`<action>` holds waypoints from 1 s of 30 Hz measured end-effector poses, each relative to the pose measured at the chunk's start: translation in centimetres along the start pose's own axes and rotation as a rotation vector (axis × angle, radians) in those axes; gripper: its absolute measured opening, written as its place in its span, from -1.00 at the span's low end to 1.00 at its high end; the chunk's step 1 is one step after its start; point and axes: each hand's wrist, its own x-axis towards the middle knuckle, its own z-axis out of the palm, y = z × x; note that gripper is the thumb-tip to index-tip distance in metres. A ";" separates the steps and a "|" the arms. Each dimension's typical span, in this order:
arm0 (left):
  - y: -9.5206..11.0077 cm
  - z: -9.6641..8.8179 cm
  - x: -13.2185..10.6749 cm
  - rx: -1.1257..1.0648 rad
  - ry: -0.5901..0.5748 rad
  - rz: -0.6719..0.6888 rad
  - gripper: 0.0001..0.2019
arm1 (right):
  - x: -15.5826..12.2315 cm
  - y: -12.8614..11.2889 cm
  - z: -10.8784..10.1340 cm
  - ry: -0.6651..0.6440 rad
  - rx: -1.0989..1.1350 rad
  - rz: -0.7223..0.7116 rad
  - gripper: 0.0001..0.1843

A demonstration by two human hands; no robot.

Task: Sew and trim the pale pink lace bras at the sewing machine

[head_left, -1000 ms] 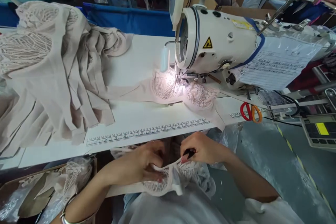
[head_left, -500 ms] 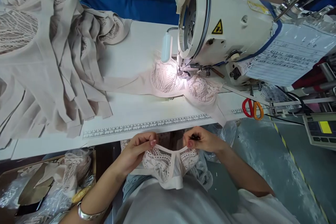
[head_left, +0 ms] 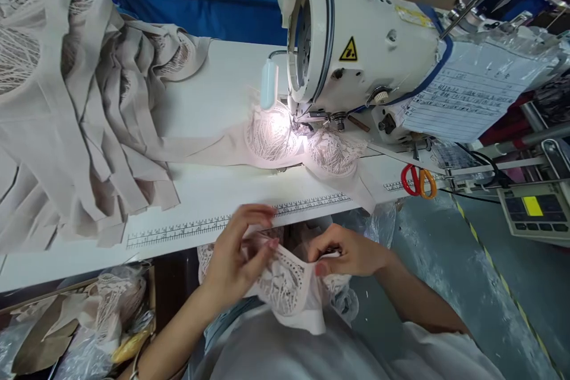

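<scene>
Held bra: a pale lace bra [head_left: 285, 285] hangs in front of the sewing machine [head_left: 369, 47], on the person's side, over the lap and below table level; its lace cup faces up and its lower edge droops.
Right hand: the right hand [head_left: 350, 252], in front of the machine, pinches the bra's upper edge near the middle between thumb and curled fingers.
Left hand: the left hand [head_left: 243, 249], in front of the machine and toward its left, has thumb and forefinger parted at the lace cup's upper edge; whether the other fingers grasp the cloth, I cannot tell.
Bra under needle: a second bra [head_left: 332, 157] lies on the table [head_left: 214, 187] below the machine's head, lit brightly, one cup either side of the needle area.
Lamp: a small pale lamp [head_left: 269, 84] sits just left of the machine's head.
Pile: many similar bras [head_left: 89, 119] are heaped well left of the machine, straps overlapping.
Scale: a printed ruler [head_left: 187, 228] runs along the table edge in front of the machine.
Scissors: red-and-orange scissors [head_left: 417, 181] are right of the machine's needle area.
Paper: a written sheet [head_left: 458, 89] hangs at the machine's right end.
</scene>
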 end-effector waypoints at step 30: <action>2.6 -0.5 -2.7 0.185 -0.079 0.177 -0.90 | -2.5 -0.5 0.8 0.122 -0.586 -0.295 -0.73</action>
